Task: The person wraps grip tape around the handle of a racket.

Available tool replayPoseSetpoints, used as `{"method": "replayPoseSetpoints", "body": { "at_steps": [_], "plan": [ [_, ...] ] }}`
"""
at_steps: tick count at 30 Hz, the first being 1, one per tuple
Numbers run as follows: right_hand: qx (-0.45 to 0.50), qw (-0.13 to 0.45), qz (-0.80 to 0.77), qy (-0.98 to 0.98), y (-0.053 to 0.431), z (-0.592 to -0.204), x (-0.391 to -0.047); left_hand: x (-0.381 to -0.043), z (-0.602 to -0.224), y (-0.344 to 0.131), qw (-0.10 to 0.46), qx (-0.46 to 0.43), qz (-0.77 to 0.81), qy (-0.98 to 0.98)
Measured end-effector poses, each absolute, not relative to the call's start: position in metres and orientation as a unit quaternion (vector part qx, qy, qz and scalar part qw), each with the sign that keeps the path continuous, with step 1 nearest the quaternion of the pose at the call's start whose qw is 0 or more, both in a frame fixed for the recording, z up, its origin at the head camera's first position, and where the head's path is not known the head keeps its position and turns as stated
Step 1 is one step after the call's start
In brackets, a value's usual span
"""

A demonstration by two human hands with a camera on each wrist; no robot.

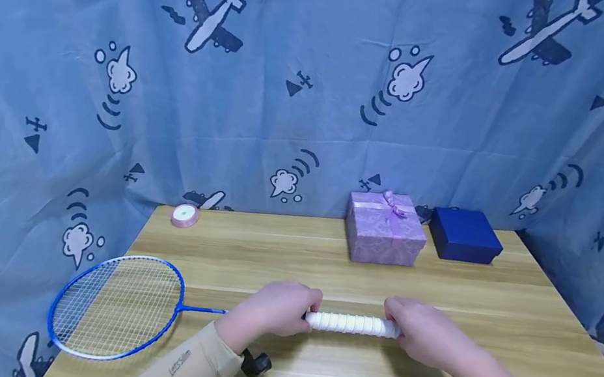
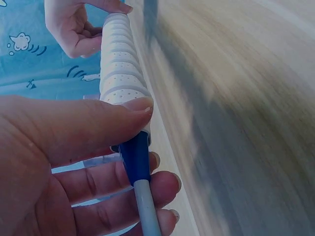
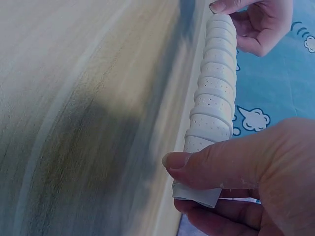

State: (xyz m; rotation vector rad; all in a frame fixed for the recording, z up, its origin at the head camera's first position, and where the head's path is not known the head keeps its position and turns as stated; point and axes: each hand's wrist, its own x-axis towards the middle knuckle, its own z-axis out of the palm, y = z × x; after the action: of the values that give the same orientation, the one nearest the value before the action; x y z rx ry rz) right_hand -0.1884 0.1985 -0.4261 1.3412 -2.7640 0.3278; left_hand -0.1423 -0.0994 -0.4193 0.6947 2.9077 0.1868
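A blue badminton racket [image 1: 179, 309] lies across the front of the table, its strung head to the left. White perforated grip tape [image 1: 353, 324] winds round its handle in overlapping turns. My left hand [image 1: 280, 307] pinches the top of the handle, thumb on the tape beside the blue cone [image 2: 135, 157], fingers under the shaft. At the butt end my right hand [image 1: 427, 333] pinches the taped handle between thumb and fingers. In the right wrist view, a loose-looking edge of tape [image 3: 197, 194] shows below that thumb.
Toward the back stand a purple gift box [image 1: 387, 231] with a ribbon bow and a dark blue box [image 1: 465, 235]. A pink-edged ribbon roll [image 1: 184, 215] sits at the back left. A blue patterned curtain [image 1: 318, 85] hangs behind the wooden table [image 1: 269, 243].
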Motion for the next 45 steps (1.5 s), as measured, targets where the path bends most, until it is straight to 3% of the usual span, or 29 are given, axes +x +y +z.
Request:
{"method": "replayPoseSetpoints", "body": {
  "at_steps": [24, 45],
  "plan": [
    [0.399, 0.041, 0.069, -0.913, 0.205, -0.447, -0.182, -0.139, -0.437, -0.084, 0.071, 0.223, 0.054, 0.971],
    [0.397, 0.040, 0.048, -0.916, 0.206, -0.443, -0.188, -0.147, -0.449, -0.076, 0.062, 0.223, 0.046, 0.972]
  ]
}}
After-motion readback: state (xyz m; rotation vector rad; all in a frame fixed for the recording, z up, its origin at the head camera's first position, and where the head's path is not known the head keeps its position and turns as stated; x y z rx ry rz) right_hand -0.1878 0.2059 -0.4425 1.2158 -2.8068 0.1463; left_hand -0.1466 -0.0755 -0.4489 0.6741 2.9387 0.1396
